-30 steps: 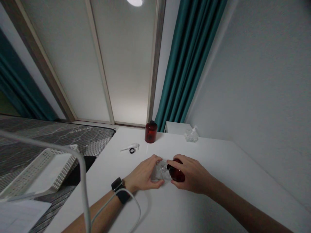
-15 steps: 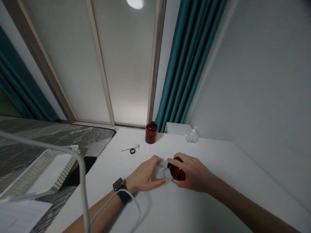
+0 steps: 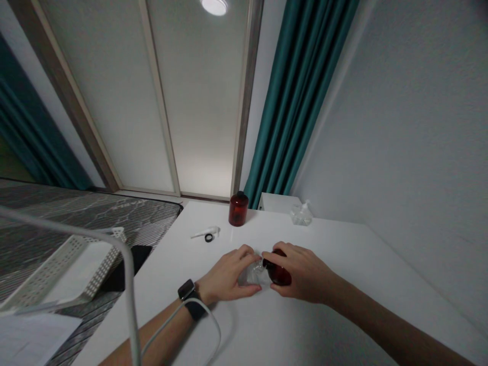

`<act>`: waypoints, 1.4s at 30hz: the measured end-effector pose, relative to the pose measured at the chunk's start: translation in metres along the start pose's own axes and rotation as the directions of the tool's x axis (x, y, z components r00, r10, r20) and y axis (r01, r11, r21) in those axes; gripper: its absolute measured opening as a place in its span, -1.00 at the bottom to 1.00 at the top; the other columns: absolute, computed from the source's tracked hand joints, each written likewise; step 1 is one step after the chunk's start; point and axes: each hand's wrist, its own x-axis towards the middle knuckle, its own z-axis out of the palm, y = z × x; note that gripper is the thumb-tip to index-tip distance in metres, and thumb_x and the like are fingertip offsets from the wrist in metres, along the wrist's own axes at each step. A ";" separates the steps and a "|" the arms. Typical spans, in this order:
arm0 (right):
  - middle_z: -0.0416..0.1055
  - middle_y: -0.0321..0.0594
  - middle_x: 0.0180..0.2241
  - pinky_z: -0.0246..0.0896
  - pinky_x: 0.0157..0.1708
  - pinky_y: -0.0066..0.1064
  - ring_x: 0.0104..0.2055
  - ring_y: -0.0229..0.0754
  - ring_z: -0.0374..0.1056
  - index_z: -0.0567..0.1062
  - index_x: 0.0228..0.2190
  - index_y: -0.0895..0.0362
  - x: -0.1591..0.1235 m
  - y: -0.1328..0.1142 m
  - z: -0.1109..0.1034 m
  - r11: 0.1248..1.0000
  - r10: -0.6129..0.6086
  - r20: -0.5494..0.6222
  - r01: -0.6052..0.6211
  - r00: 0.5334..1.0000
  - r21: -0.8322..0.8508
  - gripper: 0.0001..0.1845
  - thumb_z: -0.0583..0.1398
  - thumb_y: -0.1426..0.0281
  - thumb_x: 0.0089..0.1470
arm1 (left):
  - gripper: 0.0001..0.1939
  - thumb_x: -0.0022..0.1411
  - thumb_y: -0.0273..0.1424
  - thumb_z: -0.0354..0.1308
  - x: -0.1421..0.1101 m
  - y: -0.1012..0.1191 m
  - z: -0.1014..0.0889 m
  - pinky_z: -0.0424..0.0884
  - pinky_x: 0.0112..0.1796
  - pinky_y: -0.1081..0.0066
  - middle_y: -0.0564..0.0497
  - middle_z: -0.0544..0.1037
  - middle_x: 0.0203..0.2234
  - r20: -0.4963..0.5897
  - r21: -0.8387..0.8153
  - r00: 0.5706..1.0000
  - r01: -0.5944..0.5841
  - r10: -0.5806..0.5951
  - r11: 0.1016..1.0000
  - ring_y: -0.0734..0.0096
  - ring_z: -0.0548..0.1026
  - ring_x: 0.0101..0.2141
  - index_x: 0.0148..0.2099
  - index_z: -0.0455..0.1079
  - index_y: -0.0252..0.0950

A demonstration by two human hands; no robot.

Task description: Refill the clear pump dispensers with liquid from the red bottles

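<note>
My left hand is wrapped round a clear bottle standing on the white table. In my right hand a dark red bottle is gripped and tilted, its black neck pointing left at the clear bottle's mouth. The two necks look to be touching or very close. Whether liquid passes between them cannot be made out. Farther back stands another dark red bottle with a black top. To its left lie a white pump head and a small black ring.
A clear pump bottle stands at the table's back edge, near a white box-like cabinet. A white perforated basket and paper are at the left. A white cable crosses in front of my left forearm.
My left index finger has shifted up toward the clear bottle's neck. Both bottles stay in nearly the same place; the view has moved very slightly.
</note>
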 end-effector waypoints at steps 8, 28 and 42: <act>0.40 -0.18 -0.18 0.23 -0.30 -0.32 -0.24 -0.08 0.38 0.36 0.05 -0.05 0.002 -0.001 -0.005 0.999 -0.018 0.032 0.019 0.999 -0.030 -0.41 0.31 0.32 -0.05 | -0.37 0.19 -0.21 0.23 -0.001 -0.002 0.001 0.44 -0.04 0.22 -0.10 0.36 -0.03 0.010 0.001 1.000 -0.004 0.004 1.000 0.15 0.44 -0.10 0.26 0.17 -0.17; 0.39 -0.16 -0.17 0.20 -0.29 -0.29 -0.22 -0.04 0.40 0.36 0.06 -0.08 0.010 -0.002 -0.019 0.999 -0.030 0.144 0.036 0.989 -0.039 -0.45 0.29 0.27 0.02 | -0.33 0.26 -0.12 0.20 -0.003 -0.003 0.003 0.46 -0.04 0.20 -0.11 0.35 -0.03 0.001 -0.026 1.000 -0.014 0.014 1.000 0.16 0.44 -0.08 0.33 0.10 -0.14; 0.38 -0.16 -0.20 0.16 -0.30 -0.29 -0.24 -0.04 0.38 0.37 0.07 -0.07 0.017 -0.002 -0.030 0.999 -0.044 0.219 0.047 0.975 -0.010 -0.47 0.26 0.25 0.03 | -0.38 0.28 -0.09 0.17 -0.004 -0.003 0.005 0.47 -0.05 0.20 -0.12 0.34 -0.03 -0.044 -0.054 0.999 -0.031 0.028 0.998 0.16 0.44 -0.06 0.29 0.14 -0.19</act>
